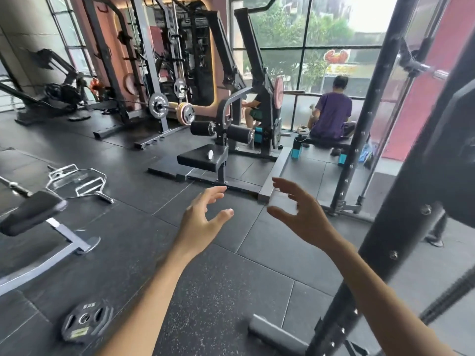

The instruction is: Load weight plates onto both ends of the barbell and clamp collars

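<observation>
Rubber flooring point(231, 291) bore a flat weight plate point(87, 320), presumably heavy and rigid, best gripped through its cut-outs; right of it, left hand point(199, 222) and right hand point(305, 217) hovered spread, empty.

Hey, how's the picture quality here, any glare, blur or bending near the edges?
Head view: daylight through the window blows out the sky at top right; the wide lens makes the rack post lean steeply; left hand and right hand are sharp, open and empty; far machines look soft.
</observation>
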